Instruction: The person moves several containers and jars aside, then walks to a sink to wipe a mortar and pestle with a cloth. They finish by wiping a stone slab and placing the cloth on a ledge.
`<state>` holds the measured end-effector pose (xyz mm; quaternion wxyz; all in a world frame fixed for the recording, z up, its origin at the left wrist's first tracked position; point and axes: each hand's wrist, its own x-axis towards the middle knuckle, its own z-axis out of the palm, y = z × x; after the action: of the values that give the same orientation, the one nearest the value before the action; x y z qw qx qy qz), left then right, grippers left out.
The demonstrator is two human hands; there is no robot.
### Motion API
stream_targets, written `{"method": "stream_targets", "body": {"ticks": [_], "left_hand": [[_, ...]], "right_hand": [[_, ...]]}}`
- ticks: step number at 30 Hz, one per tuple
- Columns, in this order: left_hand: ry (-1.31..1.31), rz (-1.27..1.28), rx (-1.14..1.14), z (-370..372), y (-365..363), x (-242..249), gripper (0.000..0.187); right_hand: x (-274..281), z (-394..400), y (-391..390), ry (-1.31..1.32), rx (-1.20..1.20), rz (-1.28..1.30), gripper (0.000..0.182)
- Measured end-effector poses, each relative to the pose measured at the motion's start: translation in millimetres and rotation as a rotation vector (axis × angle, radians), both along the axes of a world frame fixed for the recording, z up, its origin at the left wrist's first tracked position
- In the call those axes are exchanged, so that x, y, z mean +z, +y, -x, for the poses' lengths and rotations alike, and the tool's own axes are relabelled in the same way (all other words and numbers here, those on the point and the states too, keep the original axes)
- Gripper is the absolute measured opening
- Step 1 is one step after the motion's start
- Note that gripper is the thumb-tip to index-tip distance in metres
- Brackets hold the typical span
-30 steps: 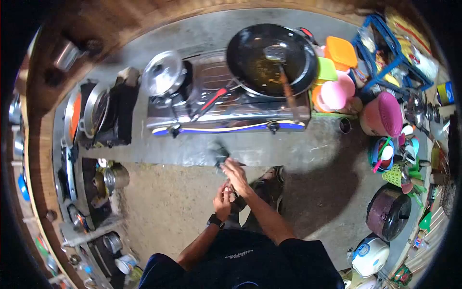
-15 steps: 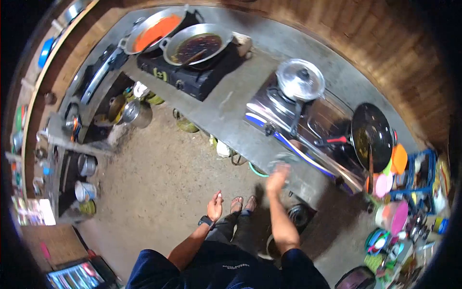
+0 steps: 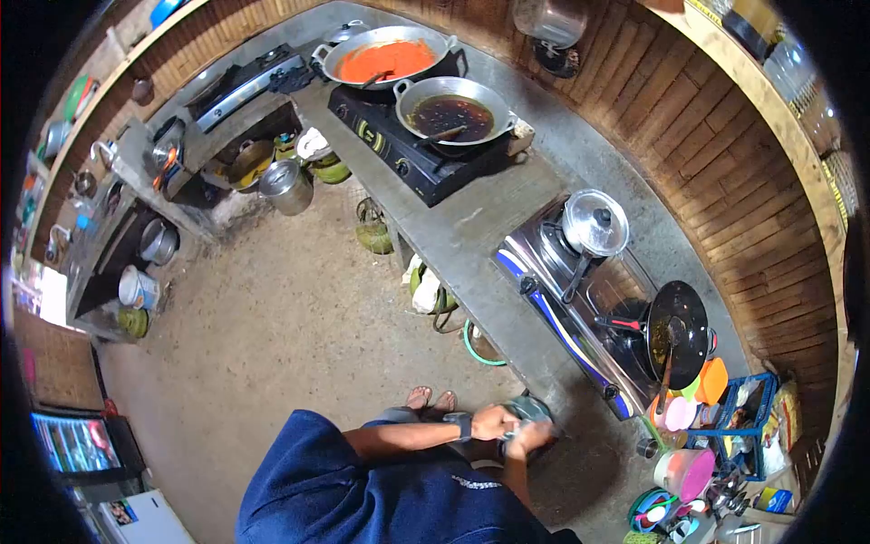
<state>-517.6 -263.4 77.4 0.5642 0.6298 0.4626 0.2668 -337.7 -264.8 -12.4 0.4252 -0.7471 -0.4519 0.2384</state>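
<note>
My left hand, with a dark watch on the wrist, meets my right hand low in front of my body, beside the counter's near end. The fingers of both are closed around a small greyish thing, mostly hidden between them; I cannot tell what it is. Just beyond the hands is a dark grey-green thing, partly covered by them. My bare feet are on the floor to the left.
On the concrete counter stand a black stove with a wok of red sauce and a wok of dark liquid, a lidded pot and a black wok. Crates and dishes crowd the right.
My right hand has come back from the counter edge toward my body, and my left hand has moved right to meet it. The view has shifted and my body leans further forward.
</note>
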Motion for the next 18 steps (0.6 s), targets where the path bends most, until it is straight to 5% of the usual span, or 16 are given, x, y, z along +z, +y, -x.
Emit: {"method": "stream_targets", "body": {"ticks": [1,3,5,7,8,9,11,12,14,15,17,18], "left_hand": [[-0.017,0.119,-0.122,-3.0,9.9,8.1,0.035],[-0.092,0.131,0.030,-5.1,15.9,1.5,0.043],[-0.088,0.141,0.108,21.4,26.6,3.1,0.045],[-0.116,0.265,0.315,52.7,25.2,-37.0,0.049],[0.047,0.171,0.277,87.5,19.1,-52.1,0.055],[0.153,0.439,0.327,121.7,15.6,-24.8,0.065],[0.401,0.498,0.549,171.1,-11.3,-105.4,0.074],[0.475,0.651,0.563,199.1,-24.9,-29.6,0.073],[0.666,0.691,0.749,234.4,-58.0,-95.4,0.069],[0.830,0.485,0.909,247.1,-79.5,-150.6,0.067],[1.144,-0.043,1.253,268.7,-112.2,-243.1,0.058],[0.879,0.207,1.273,281.5,-117.0,-218.1,0.055]], "right_hand": [[-37.6,-52.4,-13.6,-0.481,0.023,-0.124,0.029],[-87.9,-152.1,-34.2,-0.863,-0.118,-0.038,0.042],[-45.7,-208.9,-42.1,-0.091,-0.218,-0.041,0.043],[62.1,-156.3,-14.9,-0.695,-0.699,0.549,0.044],[54.8,-167.8,-12.2,-0.849,-0.744,0.473,0.043],[43.6,-178.2,-10.2,-0.853,-0.722,0.453,0.043],[5.2,-191.4,0.3,-1.085,-0.455,0.321,0.042],[-18.8,-189.5,9.8,-1.193,-0.317,0.248,0.041],[-78.2,-160.0,37.3,-1.246,0.046,0.166,0.039],[-111.2,-138.4,52.8,-1.162,0.269,0.170,0.037],[-91.3,-30.8,85.4,-0.569,0.636,0.137,0.031],[-175.9,-8.4,110.6,-0.282,0.870,0.066,0.021]]}}
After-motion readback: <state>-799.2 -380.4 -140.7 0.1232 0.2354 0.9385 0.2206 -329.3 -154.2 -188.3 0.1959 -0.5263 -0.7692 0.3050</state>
